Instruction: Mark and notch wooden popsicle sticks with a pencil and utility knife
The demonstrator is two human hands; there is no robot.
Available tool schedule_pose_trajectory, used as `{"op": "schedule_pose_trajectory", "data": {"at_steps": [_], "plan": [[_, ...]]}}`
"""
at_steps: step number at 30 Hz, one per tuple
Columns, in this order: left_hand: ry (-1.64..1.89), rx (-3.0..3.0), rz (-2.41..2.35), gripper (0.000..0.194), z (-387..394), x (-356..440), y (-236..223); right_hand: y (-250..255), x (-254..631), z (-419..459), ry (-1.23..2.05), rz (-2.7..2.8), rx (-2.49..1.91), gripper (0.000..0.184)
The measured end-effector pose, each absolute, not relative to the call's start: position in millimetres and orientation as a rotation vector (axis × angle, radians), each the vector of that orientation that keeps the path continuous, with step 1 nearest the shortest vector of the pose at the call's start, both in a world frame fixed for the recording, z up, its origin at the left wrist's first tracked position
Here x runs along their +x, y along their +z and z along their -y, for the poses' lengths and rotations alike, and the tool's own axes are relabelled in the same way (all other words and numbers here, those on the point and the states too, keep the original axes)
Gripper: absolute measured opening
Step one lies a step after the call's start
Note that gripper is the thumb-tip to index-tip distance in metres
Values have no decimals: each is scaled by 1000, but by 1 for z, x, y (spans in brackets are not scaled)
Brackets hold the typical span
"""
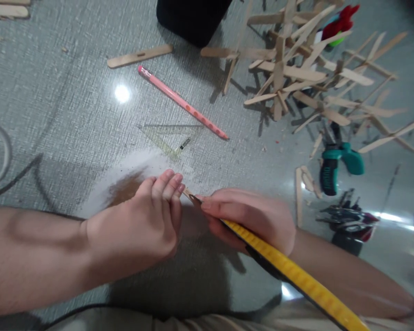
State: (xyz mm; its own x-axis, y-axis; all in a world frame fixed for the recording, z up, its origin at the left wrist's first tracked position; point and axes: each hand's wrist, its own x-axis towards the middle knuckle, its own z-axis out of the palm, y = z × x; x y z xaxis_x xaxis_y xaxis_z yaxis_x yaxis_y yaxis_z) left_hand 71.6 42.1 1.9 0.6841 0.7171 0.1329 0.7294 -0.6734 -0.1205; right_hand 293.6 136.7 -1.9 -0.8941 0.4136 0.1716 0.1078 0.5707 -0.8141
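My left hand [155,207] is closed around a wooden craft stick [186,191], of which only a short end shows past the fingers. Held in my right hand [248,216] is a long yellow-and-black tool [290,269], gripped close to its narrow dark tip. That tip meets the craft stick between the two hands; whether the right fingers also pinch the stick, I cannot tell. Under my left hand lies a white patch [138,163] with a brown area in it. Just beyond are a clear set square [172,131] and a pink pencil [182,102].
A craft stick with a slot [140,56] lies beyond the pencil. Crossed craft sticks [286,69] form a structure at upper right, near teal-handled pliers [331,168] and a dark red-and-silver object [352,223]. A black container [193,18] stands at the top; a white ring [3,154] is left.
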Motion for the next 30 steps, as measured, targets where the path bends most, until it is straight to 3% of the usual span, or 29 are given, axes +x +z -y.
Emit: {"op": "schedule_pose_trajectory", "data": {"at_steps": [16,22,30], "plan": [[-108,-2730,1156,41,-39,71,-2,-7,293,-136,1153,2457,-417,16],[-83,-2725,1169,38,-39,71,0,-3,296,-139,1143,2540,-433,29],[-151,-2745,1183,43,-41,72,-3,-4,295,-138,1179,2468,-484,31]]}}
